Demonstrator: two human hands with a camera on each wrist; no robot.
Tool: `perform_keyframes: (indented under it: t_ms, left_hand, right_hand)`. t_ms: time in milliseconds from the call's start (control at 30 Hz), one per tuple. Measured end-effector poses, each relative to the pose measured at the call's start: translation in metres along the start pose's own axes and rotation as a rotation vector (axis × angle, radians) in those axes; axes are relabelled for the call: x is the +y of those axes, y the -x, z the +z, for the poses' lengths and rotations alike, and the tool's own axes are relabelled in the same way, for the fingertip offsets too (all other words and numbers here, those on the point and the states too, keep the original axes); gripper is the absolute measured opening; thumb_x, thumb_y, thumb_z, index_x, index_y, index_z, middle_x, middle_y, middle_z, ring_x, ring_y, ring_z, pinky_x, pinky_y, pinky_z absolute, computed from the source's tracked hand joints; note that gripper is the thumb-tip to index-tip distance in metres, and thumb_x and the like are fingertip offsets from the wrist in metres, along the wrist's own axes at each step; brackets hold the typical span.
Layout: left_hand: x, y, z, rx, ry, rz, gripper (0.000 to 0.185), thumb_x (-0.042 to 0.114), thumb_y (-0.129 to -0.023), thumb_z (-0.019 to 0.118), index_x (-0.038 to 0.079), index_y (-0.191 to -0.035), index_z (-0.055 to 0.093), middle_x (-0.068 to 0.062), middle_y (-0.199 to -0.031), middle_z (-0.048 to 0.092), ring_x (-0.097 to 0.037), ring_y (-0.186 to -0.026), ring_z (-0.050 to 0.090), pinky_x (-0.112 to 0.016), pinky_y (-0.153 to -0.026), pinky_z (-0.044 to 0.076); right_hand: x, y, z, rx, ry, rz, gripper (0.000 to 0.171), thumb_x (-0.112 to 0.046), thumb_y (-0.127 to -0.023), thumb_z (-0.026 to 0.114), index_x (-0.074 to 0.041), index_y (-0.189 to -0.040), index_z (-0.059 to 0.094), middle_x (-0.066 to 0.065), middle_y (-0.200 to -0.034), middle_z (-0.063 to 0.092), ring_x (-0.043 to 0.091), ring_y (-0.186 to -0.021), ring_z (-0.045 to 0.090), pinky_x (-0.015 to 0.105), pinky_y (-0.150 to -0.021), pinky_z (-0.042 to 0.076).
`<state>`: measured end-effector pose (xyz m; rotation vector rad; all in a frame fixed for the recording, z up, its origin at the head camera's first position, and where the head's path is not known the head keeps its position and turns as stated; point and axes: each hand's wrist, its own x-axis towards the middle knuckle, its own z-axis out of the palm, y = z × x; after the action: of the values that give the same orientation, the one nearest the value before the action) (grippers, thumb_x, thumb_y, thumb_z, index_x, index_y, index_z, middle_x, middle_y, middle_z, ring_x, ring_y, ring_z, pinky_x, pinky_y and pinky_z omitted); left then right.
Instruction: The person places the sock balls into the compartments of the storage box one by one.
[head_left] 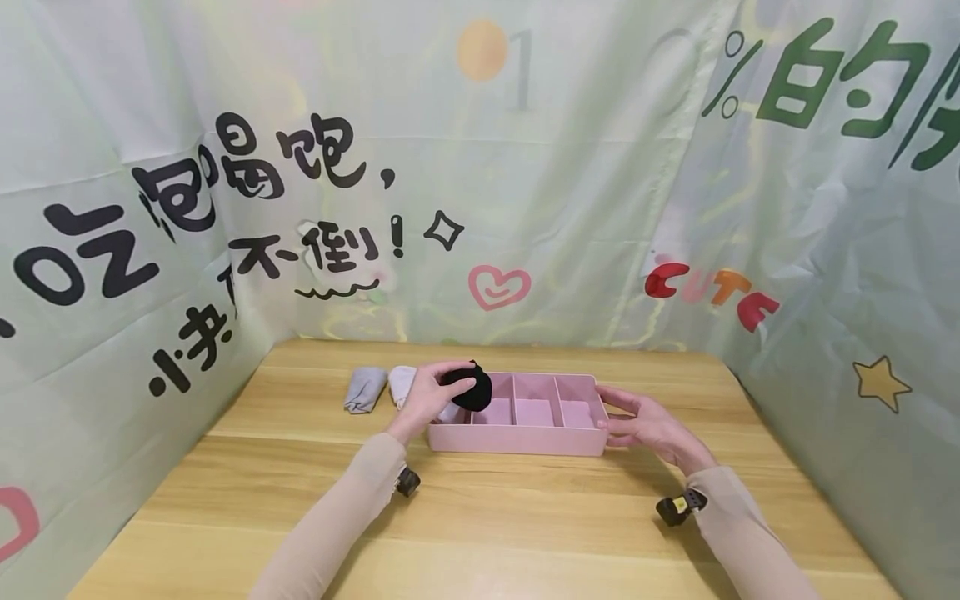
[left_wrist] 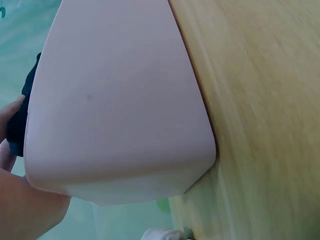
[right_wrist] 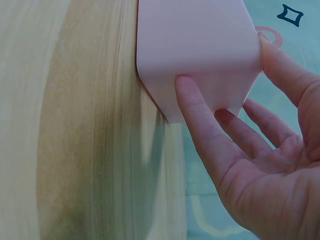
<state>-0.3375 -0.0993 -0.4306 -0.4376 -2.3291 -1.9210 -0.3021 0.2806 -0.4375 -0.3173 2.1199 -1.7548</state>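
Left wrist: black sock [left_wrist: 20, 120] mostly hidden

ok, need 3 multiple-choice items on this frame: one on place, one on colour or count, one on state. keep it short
1. Where is the black bundle?
A. over the left end of the pink tray
B. on the table to the right of the tray
C. in the tray's rightmost compartment

2. How many rolled items lie on the table left of the tray?
A. none
B. two
C. five

3. What is the right hand doing?
A. gripping the black bundle
B. resting flat on the table, far from the tray
C. touching the tray's right end with straight fingers

Answers: 1 A, the left hand holds it there. 2 B, a grey roll and a white roll. 3 C, the right wrist view shows fingers on the tray wall.
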Motion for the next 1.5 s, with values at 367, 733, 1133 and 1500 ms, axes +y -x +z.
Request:
perform_keyframes:
  t_ms: [367, 733, 1133, 1500]
  left_hand:
    - [0.003, -0.006, 0.015, -0.007, -0.040, 0.055, 0.027, 0.012, -0.083, 0.078, 0.013, -0.109, 0.075, -0.010, -0.119, 0.070, -0.026, -0.111, 0.065, -0.036, -0.093, 0.054]
    - [0.004, -0.007, 0.027, -0.067, -0.085, 0.035, 0.025, 0.017, -0.084, 0.078, 0.016, -0.109, 0.075, -0.010, -0.118, 0.069, -0.026, -0.106, 0.065, -0.034, -0.084, 0.057]
    - [0.001, -0.009, 0.033, -0.114, -0.214, 0.032, 0.024, 0.024, -0.084, 0.078, 0.024, -0.108, 0.075, 0.002, -0.117, 0.070, -0.021, -0.112, 0.062, -0.038, -0.091, 0.053]
    - [-0.005, -0.012, 0.031, -0.154, -0.115, 0.039, 0.029, 0.019, -0.090, 0.072, 0.008, -0.117, 0.071, -0.010, -0.116, 0.071, -0.022, -0.109, 0.066, -0.033, -0.092, 0.054]
  right_hand:
    - [-0.001, 0.000, -0.001, -0.005, 0.005, -0.010, 0.077, -0.002, -0.093, 0.064, 0.001, -0.155, 0.018, 0.028, -0.159, 0.018, 0.049, -0.137, 0.035, 0.044, -0.092, 0.055]
    - [0.003, -0.001, 0.001, -0.011, -0.007, -0.015, 0.079, -0.004, -0.093, 0.065, 0.002, -0.155, 0.017, 0.030, -0.157, 0.020, 0.046, -0.134, 0.041, 0.044, -0.092, 0.055]
    - [0.000, 0.000, 0.000, -0.002, -0.012, -0.007, 0.076, -0.001, -0.094, 0.062, 0.001, -0.155, 0.018, 0.028, -0.158, 0.020, 0.048, -0.136, 0.037, 0.045, -0.092, 0.055]
    - [0.002, 0.000, -0.001, -0.006, -0.008, -0.005, 0.077, -0.002, -0.093, 0.063, 0.000, -0.155, 0.017, 0.029, -0.159, 0.019, 0.049, -0.136, 0.037, 0.045, -0.092, 0.054]
